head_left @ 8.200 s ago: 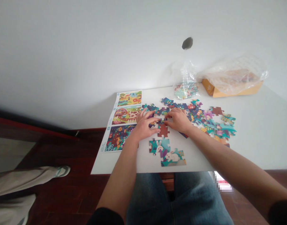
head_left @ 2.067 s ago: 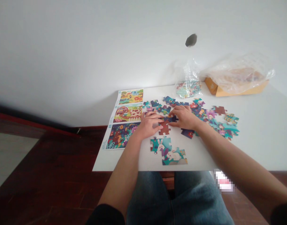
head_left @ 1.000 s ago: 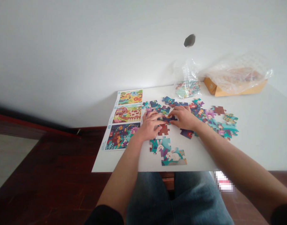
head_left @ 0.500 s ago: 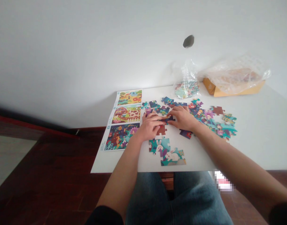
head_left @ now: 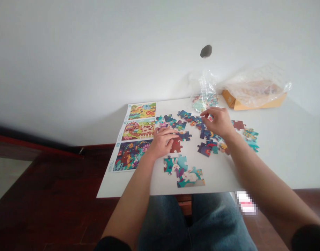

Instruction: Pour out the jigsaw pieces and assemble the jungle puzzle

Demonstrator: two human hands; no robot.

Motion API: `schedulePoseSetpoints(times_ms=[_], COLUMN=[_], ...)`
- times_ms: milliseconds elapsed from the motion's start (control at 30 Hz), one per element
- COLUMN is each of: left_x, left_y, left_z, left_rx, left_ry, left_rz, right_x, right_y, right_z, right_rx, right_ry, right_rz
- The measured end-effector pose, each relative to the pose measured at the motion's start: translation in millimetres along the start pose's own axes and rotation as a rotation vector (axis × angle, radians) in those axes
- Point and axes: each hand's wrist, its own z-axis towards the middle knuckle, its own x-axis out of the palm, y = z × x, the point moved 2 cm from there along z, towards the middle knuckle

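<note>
Nearest, on the near side of the left fingers, joined rabbit pieces (head_left: 184,170) lie flat on the pale surface (head_left: 285,139). Their long axis slants from just short of the left hand (head_left: 162,143) toward the near right; the rabbits' ears point away from the person. They are teal with white rabbits, some purple and a grey patch along the near edge.

The left fingers lie slightly spread, the thumb apart from them, over a reddish-brown piece (head_left: 176,147) and the near end of a dark blue piece (head_left: 186,136). The dark blue piece runs left to right, its knob pointing right, away from those fingertips. The brown piece has knobs at its right and near edges; the rest is covered by the fingers.

Left of the left fingers lies a printed sheet (head_left: 139,130) with three bright scenes in a column.

The right hand (head_left: 220,122) is over the loose pieces (head_left: 207,134), which spread below and around its fingers. Its thumb and forefinger tips are close; whether they pinch anything I cannot tell.

Just beyond the right fingers, a clear bag (head_left: 205,99) holds more colourful pieces. Beyond and right of them, an orange box (head_left: 229,99) is draped with clear plastic; its contents are blurred.
</note>
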Motion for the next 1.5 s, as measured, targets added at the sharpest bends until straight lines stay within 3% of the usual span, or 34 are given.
schedulePoseSetpoints(times_ms=[67,233,333,667,1000,1500], left_x=[-0.7,-3.8,-4.5,2.8,2.7,-0.3], left_y=[4.9,10.6,10.7,-3.1,-8.1,-13.5], left_z=[0.7,2.2,2.6,3.9,3.7,2.9], left_rx=[-0.020,-0.035,-0.049,0.064,0.028,0.077], left_ry=[-0.061,-0.144,-0.139,-0.002,0.091,0.084], left_rz=[0.007,0.022,0.036,-0.034,-0.032,-0.100], right_x=[-6.6,0.3,9.9,19.4,25.8,29.5], right_y=[0.6,7.4,12.6,20.2,21.9,14.7], right_z=[-0.9,-13.2,-20.4,-19.5,-16.8,-7.4], right_rx=[-0.062,-0.157,-0.158,-0.160,-0.140,0.110], right_ry=[0.104,0.607,0.705,0.702,0.679,0.288], right_rz=[0.011,-0.071,-0.119,-0.126,-0.042,0.133])
